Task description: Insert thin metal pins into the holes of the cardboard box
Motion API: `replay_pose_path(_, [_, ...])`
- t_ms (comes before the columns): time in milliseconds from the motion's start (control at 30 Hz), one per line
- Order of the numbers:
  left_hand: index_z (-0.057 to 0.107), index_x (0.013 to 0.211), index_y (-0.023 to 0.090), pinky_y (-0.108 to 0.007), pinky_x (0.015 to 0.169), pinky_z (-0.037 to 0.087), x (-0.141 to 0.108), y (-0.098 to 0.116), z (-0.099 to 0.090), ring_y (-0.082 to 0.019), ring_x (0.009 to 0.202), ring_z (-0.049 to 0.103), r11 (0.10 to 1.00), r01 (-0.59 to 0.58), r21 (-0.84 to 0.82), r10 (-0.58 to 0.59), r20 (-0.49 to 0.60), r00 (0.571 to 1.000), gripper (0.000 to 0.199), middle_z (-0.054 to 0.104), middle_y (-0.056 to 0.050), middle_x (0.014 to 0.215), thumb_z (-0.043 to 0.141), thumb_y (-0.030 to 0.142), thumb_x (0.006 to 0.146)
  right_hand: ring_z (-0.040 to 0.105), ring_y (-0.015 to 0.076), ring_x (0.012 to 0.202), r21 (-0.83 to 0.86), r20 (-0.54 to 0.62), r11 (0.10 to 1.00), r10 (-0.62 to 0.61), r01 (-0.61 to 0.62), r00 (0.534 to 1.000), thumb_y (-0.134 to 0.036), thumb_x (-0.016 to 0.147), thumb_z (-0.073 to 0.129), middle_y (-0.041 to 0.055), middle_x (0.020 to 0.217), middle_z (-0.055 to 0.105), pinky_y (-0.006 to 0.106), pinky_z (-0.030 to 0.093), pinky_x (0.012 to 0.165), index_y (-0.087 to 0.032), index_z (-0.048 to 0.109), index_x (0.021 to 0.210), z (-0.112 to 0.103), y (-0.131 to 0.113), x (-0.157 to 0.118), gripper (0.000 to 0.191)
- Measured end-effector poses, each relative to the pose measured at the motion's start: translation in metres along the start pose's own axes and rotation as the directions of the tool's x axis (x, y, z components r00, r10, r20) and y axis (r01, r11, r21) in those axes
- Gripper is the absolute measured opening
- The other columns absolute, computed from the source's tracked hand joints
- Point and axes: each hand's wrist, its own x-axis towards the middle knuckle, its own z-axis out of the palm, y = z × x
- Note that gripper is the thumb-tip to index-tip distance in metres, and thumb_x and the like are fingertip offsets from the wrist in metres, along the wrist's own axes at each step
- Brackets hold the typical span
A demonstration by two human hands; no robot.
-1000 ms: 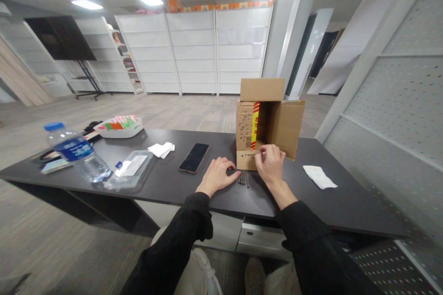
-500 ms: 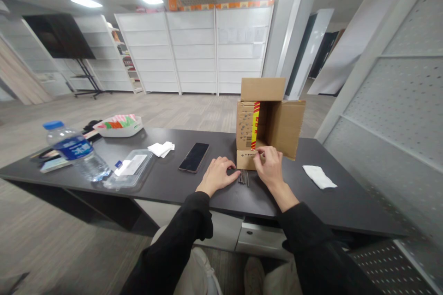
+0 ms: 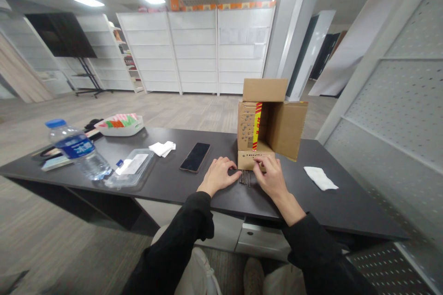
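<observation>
An open cardboard box (image 3: 246,124) stands on the dark table, its opening turned toward me and its lower front flap (image 3: 245,160) hanging down with a row of small dark dots along it. My right hand (image 3: 272,176) is at this flap, thumb and forefinger pinched together; whatever is between them is too small to make out. Several thin metal screws or nails (image 3: 245,178) lie in a loose bunch on the table below the flap. Left of them, my left hand (image 3: 218,175) rests on the tabletop, fingers spread and thumb tip close to the bunch.
A phone (image 3: 195,157) lies left of my left hand. Farther left are folded tissues (image 3: 162,148), a clear plastic case (image 3: 133,169), a water bottle (image 3: 79,150) and a white tray (image 3: 122,130) of colourful packets. Another tissue (image 3: 320,178) lies on the right.
My right hand has dropped slightly along the lower flap, still pinched. My left hand stays on the table. The whole view has shifted a little.
</observation>
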Motion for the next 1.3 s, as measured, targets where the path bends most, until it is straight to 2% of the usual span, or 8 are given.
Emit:
replay_pose_path(400, [0.070,0.086,0.022,-0.034,0.081,0.039,0.000,0.001,-0.001,-0.020,0.091,0.058,1.000,-0.004,-0.011,0.004,0.006,1.000,0.024,0.068,-0.003,0.092,0.062,0.045,0.086,0.060,0.0227,0.089,0.105,0.146,0.993,-0.072,0.057,0.987,-0.016,0.093,0.052,0.0049,0.091,0.064,0.037,0.041,0.078,-0.022,0.057,0.098,-0.004,-0.007,-0.013,0.009])
replay_pose_path(800, [0.071,0.088,0.023,-0.034,0.080,0.039,0.000,0.002,-0.004,-0.020,0.092,0.058,1.000,-0.003,-0.018,0.003,0.019,1.000,0.024,0.068,-0.003,0.091,0.062,0.045,0.086,0.059,0.0207,0.082,0.173,0.255,0.982,-0.125,0.081,0.959,-0.015,0.091,0.053,0.0043,0.086,0.063,0.034,0.042,0.075,-0.021,0.058,0.092,-0.009,-0.017,-0.012,0.008])
replay_pose_path(1300, [0.070,0.087,0.023,-0.035,0.083,0.040,-0.001,0.001,-0.003,-0.020,0.092,0.058,1.000,0.009,-0.022,-0.009,0.018,1.000,0.022,0.068,-0.003,0.093,0.063,0.044,0.086,0.055,0.0180,0.077,0.218,0.393,0.976,-0.110,0.024,0.913,-0.010,0.079,0.053,0.0023,0.080,0.058,0.032,0.041,0.072,-0.022,0.055,0.081,-0.015,-0.022,-0.012,0.012])
